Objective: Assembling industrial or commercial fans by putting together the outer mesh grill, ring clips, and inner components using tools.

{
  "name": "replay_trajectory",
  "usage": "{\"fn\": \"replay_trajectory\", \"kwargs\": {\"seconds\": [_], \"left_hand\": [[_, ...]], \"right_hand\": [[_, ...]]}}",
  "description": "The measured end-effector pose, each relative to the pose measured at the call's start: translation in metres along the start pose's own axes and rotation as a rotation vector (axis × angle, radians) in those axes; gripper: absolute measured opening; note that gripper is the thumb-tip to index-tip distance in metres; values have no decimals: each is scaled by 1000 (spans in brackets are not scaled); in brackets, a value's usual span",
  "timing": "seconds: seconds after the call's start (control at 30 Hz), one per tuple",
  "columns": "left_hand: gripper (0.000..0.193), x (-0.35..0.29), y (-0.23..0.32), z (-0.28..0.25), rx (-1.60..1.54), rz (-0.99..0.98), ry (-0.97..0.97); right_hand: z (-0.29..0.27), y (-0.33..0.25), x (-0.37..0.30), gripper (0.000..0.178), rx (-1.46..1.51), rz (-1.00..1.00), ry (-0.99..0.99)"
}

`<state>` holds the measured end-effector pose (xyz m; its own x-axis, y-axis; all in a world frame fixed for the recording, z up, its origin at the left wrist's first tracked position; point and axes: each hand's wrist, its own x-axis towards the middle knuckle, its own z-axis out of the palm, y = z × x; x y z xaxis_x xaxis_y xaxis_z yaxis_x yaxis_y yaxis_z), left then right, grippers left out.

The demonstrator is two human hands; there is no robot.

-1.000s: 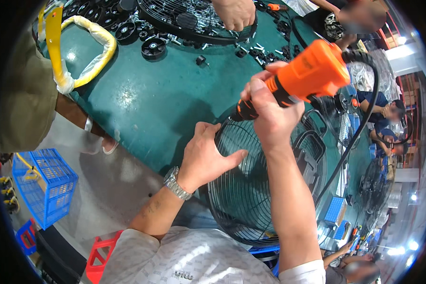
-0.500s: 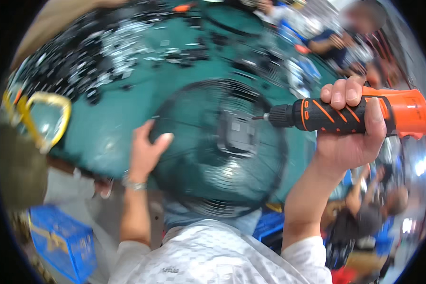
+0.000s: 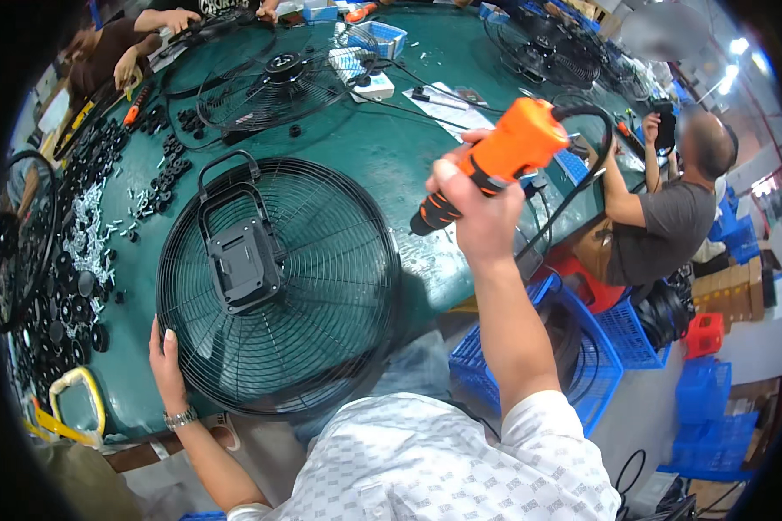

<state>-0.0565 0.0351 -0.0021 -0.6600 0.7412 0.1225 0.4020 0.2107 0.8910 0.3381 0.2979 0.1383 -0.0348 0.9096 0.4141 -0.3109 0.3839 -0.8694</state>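
A round black wire fan guard (image 3: 334, 260) lies on the green table in front of me. On it sits a black plastic box (image 3: 245, 265), and a black loop-shaped handle (image 3: 227, 158) extends from there to the far side. My left hand (image 3: 168, 369) is closed on the guard's near left rim, thumb over the wires and fingers along the outside. My right hand (image 3: 480, 204) is wrapped round an orange and black corded electric screwdriver (image 3: 517, 139), raised to the right of the guard. Its tip points down left, apart from the guard; the bit cannot be made out.
Loose silver screws (image 3: 87, 227) and small black parts (image 3: 65, 317) cover the table's left. A yellow-handled tool (image 3: 96, 399) lies at the near left corner. More fan guards (image 3: 278, 91) lie at the back. Blue crates (image 3: 595, 373) stand right; a co-worker (image 3: 669, 217) sits beyond.
The screwdriver has swung left and away from me, its tip now lower. The guard sits further left in view and turned, my left hand now at its near left rim.
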Motion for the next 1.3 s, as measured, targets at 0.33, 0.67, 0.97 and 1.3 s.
{"fn": "replay_trajectory", "kwargs": {"seconds": [0.33, 0.67, 0.97, 1.3], "left_hand": [[60, -3, -6, 4, -11, -44, 68], [63, -4, -13, 1, 53, -111, 110], [61, -3, -20, 0, -41, -121, 106], [60, -3, -17, 0, -13, -107, 90]], "right_hand": [[7, 37, 20, 42, -28, 23, -91], [9, 48, 21, 41, -27, 16, -116], [11, 49, 21, 42, -35, 22, -152], [15, 54, 28, 43, -112, 77, -329]]}}
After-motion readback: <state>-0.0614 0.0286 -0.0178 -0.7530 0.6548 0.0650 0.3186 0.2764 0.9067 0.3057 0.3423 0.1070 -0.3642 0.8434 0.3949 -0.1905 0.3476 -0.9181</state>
